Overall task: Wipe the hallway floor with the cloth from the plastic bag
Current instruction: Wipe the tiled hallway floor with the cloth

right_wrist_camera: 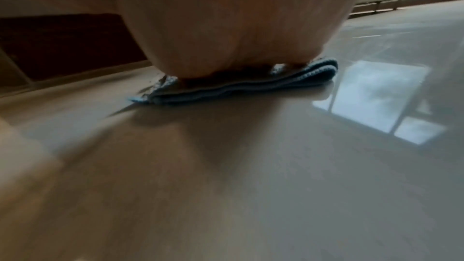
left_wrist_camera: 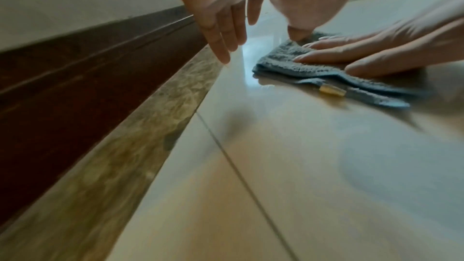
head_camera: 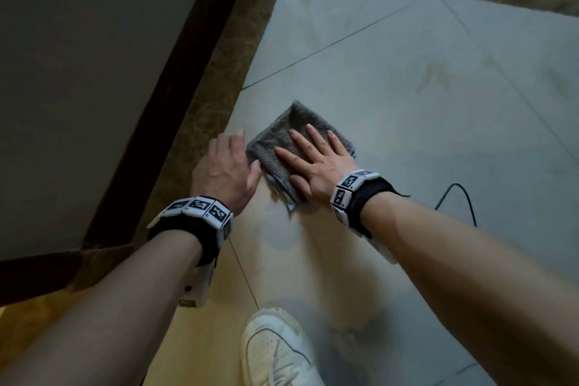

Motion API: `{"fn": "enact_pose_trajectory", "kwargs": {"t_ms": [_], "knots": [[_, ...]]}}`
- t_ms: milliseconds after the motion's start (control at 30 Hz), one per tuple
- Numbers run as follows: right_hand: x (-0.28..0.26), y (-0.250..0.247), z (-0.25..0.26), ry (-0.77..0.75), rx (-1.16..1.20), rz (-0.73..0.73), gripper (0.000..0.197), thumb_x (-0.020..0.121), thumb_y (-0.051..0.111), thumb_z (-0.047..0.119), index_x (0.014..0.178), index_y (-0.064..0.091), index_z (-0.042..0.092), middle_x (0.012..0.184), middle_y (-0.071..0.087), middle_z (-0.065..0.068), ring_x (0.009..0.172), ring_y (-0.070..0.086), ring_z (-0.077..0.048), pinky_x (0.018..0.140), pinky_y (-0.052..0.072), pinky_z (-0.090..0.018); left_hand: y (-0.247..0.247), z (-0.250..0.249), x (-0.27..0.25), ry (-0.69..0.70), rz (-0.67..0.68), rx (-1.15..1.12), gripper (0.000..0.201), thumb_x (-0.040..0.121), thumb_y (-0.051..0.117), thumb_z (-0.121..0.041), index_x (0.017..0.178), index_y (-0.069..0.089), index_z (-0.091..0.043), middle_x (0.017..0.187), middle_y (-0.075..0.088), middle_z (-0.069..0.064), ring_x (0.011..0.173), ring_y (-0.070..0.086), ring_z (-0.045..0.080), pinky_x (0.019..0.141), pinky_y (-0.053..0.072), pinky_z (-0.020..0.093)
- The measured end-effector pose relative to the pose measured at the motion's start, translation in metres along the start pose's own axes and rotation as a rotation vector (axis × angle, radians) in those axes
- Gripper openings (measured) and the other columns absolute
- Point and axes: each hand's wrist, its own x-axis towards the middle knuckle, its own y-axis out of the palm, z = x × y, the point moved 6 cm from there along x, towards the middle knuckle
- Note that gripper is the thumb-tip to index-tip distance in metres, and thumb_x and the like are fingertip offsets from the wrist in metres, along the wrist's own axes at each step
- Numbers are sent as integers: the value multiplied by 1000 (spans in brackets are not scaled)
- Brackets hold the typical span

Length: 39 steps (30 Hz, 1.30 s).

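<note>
A folded grey-blue cloth [head_camera: 282,135] lies on the pale tiled floor [head_camera: 407,103], close to the wall. My right hand [head_camera: 313,160] lies flat on top of it, fingers spread and straight, the palm [right_wrist_camera: 238,37] pressing down on the cloth [right_wrist_camera: 251,88]. My left hand [head_camera: 238,157] hovers at the cloth's left edge. Its fingers [left_wrist_camera: 226,33] point straight down towards the floor, and its thumb [left_wrist_camera: 297,34] touches the cloth [left_wrist_camera: 288,62]. It grips nothing. A small tan tag [left_wrist_camera: 331,89] sticks out of the cloth's near hem.
A dark wooden skirting board [head_camera: 175,88] and a brown marbled border strip [head_camera: 225,78] run along the left. A black cable [head_camera: 463,197] lies on the floor to the right. My white shoe [head_camera: 275,351] stands near the bottom. A damp round patch [head_camera: 279,235] shows just behind the cloth.
</note>
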Motion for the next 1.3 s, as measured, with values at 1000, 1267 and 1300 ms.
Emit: {"fn": "enact_pose_trajectory", "kwargs": {"t_ms": [1000, 1267, 1300], "knots": [[-178, 8, -192, 800, 480, 538, 76, 96, 49, 41, 152, -2, 49, 164, -13, -2, 150, 0, -37, 117, 11, -54, -99, -367, 122, 1055, 154, 322, 48, 97, 42, -47, 132, 39, -14, 119, 61, 10, 108, 59, 32, 71, 45, 38], [-187, 31, -187, 785, 598, 500, 75, 96, 44, 53, 151, -7, 51, 161, -24, 4, 149, -15, -35, 118, 4, -54, -112, -423, 110, 1155, -8, 430, 40, 96, 45, -40, 124, 44, -11, 113, 59, 14, 103, 57, 33, 69, 34, 36], [-187, 29, -189, 774, 588, 493, 75, 96, 44, 53, 151, -7, 51, 161, -24, 4, 149, -15, -35, 118, 4, -55, -111, -423, 112, 1139, -14, 435, 38, 96, 45, -39, 122, 45, -11, 112, 60, 14, 103, 58, 33, 69, 33, 35]]}}
